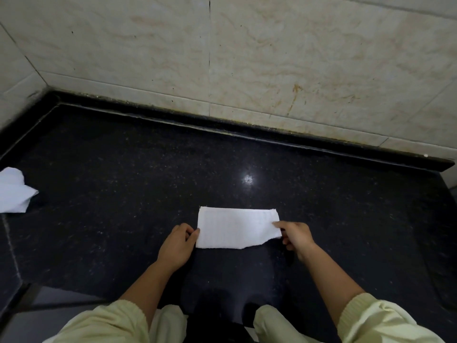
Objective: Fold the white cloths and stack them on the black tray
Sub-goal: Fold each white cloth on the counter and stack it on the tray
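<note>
A white cloth (237,227), folded into a flat rectangle, lies on the black speckled counter (148,184) just in front of me. My left hand (176,243) pinches its left edge between thumb and fingers. My right hand (295,235) pinches the near right corner, which is lifted a little off the counter. A second white cloth (13,191) lies crumpled at the far left edge of the view. No black tray is in view.
A beige tiled wall (272,58) rises behind the counter, with a raised black lip (222,125) along its base. The counter's front edge runs at the lower left, and a light reflection glints behind the cloth.
</note>
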A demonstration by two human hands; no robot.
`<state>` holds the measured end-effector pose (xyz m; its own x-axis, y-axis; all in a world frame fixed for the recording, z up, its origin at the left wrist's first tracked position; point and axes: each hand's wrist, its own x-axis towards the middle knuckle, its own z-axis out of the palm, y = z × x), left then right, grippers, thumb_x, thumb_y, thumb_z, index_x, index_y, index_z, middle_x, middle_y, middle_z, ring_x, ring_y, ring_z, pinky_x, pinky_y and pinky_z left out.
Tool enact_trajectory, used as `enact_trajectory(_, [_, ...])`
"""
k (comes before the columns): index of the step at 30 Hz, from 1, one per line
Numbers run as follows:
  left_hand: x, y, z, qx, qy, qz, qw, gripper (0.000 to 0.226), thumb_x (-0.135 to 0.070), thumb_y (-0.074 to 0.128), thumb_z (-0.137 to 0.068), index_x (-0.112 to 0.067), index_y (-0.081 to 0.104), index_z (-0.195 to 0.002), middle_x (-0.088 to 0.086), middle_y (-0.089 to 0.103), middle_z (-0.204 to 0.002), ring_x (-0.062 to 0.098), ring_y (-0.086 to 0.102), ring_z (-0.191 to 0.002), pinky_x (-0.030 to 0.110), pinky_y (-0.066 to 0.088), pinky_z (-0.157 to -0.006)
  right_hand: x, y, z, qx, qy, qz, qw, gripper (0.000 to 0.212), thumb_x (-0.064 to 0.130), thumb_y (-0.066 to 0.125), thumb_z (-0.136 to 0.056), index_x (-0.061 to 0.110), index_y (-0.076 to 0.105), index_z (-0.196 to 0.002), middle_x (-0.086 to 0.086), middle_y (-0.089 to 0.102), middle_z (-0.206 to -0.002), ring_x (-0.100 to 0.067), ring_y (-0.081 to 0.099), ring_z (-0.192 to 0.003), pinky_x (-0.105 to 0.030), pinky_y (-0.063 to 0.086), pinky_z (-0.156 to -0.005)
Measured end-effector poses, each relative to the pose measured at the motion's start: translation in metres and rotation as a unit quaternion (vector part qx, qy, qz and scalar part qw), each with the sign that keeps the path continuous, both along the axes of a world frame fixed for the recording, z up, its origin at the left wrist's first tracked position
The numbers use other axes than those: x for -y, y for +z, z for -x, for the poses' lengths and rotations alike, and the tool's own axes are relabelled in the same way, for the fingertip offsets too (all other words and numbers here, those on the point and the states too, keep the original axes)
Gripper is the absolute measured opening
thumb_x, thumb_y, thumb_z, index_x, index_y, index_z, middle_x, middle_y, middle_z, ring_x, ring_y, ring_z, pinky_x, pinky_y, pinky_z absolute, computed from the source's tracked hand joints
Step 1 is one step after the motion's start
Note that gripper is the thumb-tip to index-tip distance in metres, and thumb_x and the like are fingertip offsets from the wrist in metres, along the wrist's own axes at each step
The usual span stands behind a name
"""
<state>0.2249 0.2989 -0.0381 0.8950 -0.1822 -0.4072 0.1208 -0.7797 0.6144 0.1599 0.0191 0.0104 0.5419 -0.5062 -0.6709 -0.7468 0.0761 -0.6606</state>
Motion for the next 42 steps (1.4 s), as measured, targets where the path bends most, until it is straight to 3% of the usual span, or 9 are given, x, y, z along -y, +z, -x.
enact_trajectory(5, [-0.003, -0.003, -0.002, -0.012, 0.002, 0.017, 1.0, 0.017, -0.037, 0.049, -0.097, -0.022, 0.057, -0.095, -0.004, 0.053, -0.095, 0.009, 0.054, -0.078, 0.021, 0.041, -0.063, -0.021, 0.017, -0.007, 0.068, 0.015, -0.001, 0.998, 0.01, 0.011, 0.065, -0.083, 0.001, 0.065, -0.085, -0.007, 0.063, -0.072, -0.015, 0.053, -0.06, -0.025, 0.039, -0.054])
enact_trajectory(10, [-0.003, -0.005, -0.003, -0.005, 0.006, 0.017, 1.0, 0.016, -0.039, 0.051, -0.095, -0.025, 0.057, -0.091, -0.005, 0.054, -0.092, 0.01, 0.056, -0.077, 0.024, 0.045, -0.065, -0.055, 0.027, -0.022, 0.113, 0.1, 0.003, 0.989, 0.009, 0.007, 0.068, -0.083, 0.005, 0.062, -0.077, -0.002, 0.065, -0.068, -0.004, 0.057, -0.052, -0.014, 0.042, -0.045])
enact_trajectory(17, [-0.005, -0.004, -0.002, -0.005, 0.005, 0.026, 1.0, 0.013, -0.039, 0.054, -0.094, -0.026, 0.058, -0.092, -0.007, 0.053, -0.091, 0.009, 0.056, -0.076, 0.024, 0.044, -0.064, -0.107, 0.001, -0.052, 0.07, 0.169, 0.037, 0.982, 0.022, 0.006, 0.071, -0.079, 0.018, 0.054, -0.081, -0.009, 0.067, -0.085, -0.017, 0.06, -0.062, -0.028, 0.049, -0.057])
enact_trajectory(23, [-0.007, -0.006, -0.002, -0.008, 0.009, 0.034, 0.999, 0.011, -0.039, 0.055, -0.093, -0.028, 0.058, -0.092, -0.008, 0.053, -0.09, 0.009, 0.057, -0.076, 0.029, 0.05, -0.07, -0.134, -0.02, -0.063, 0.039, 0.21, 0.09, 0.973, 0.025, 0.014, 0.066, -0.082, 0.028, 0.046, -0.077, -0.009, 0.069, -0.097, -0.025, 0.066, -0.09, -0.033, 0.053, -0.078])
enact_trajectory(27, [-0.007, -0.006, -0.003, -0.007, 0.007, 0.027, 1.0, 0.01, -0.039, 0.054, -0.093, -0.03, 0.057, -0.092, -0.009, 0.053, -0.09, 0.007, 0.057, -0.076, 0.029, 0.05, -0.069, -0.142, -0.027, -0.062, 0.024, 0.235, 0.091, 0.967, 0.016, 0.014, 0.062, -0.085, 0.022, 0.051, -0.092, 0.0, 0.064, -0.083, -0.016, 0.063, -0.079, -0.029, 0.051, -0.071])
enact_trajectory(30, [-0.005, -0.005, -0.002, -0.004, 0.005, 0.02, 1.0, 0.01, -0.039, 0.054, -0.093, -0.03, 0.056, -0.093, -0.01, 0.052, -0.089, 0.006, 0.055, -0.074, 0.025, 0.047, -0.065, -0.142, -0.029, -0.061, 0.036, 0.24, 0.102, 0.965, 0.015, 0.013, 0.06, -0.088, 0.018, 0.053, -0.101, 0.006, 0.059, -0.074, -0.001, 0.051, -0.068, -0.011, 0.039, -0.054])
enact_trajectory(32, [-0.005, -0.004, -0.003, -0.005, 0.003, 0.013, 1.0, 0.01, -0.04, 0.053, -0.094, -0.03, 0.055, -0.094, -0.01, 0.052, -0.09, 0.006, 0.055, -0.074, 0.024, 0.046, -0.064, -0.143, -0.03, -0.06, 0.045, 0.247, 0.1, 0.963, 0.017, 0.013, 0.059, -0.09, 0.017, 0.056, -0.107, 0.005, 0.06, -0.076, 0.001, 0.05, -0.066, -0.008, 0.034, -0.048])
enact_trajectory(38, [-0.007, -0.002, -0.006, -0.01, -0.008, 0.012, 1.0, 0.007, -0.037, 0.054, -0.094, -0.03, 0.054, -0.092, -0.01, 0.051, -0.09, 0.007, 0.055, -0.075, 0.025, 0.044, -0.066, -0.139, -0.025, -0.059, 0.052, 0.268, 0.05, 0.961, 0.018, 0.018, 0.06, -0.091, 0.019, 0.062, -0.109, 0.0, 0.064, -0.083, -0.014, 0.062, -0.073, -0.025, 0.05, -0.069])
enact_trajectory(42, [-0.009, -0.003, -0.01, -0.039, -0.021, 0.019, 0.999, 0.008, -0.033, 0.053, -0.094, -0.026, 0.057, -0.094, -0.006, 0.053, -0.094, 0.009, 0.055, -0.078, 0.024, 0.044, -0.07, -0.109, -0.011, -0.063, 0.074, 0.237, 0.043, 0.968, 0.009, 0.01, 0.062, -0.089, 0.013, 0.068, -0.095, -0.002, 0.066, -0.075, -0.011, 0.061, -0.058, -0.022, 0.05, -0.059])
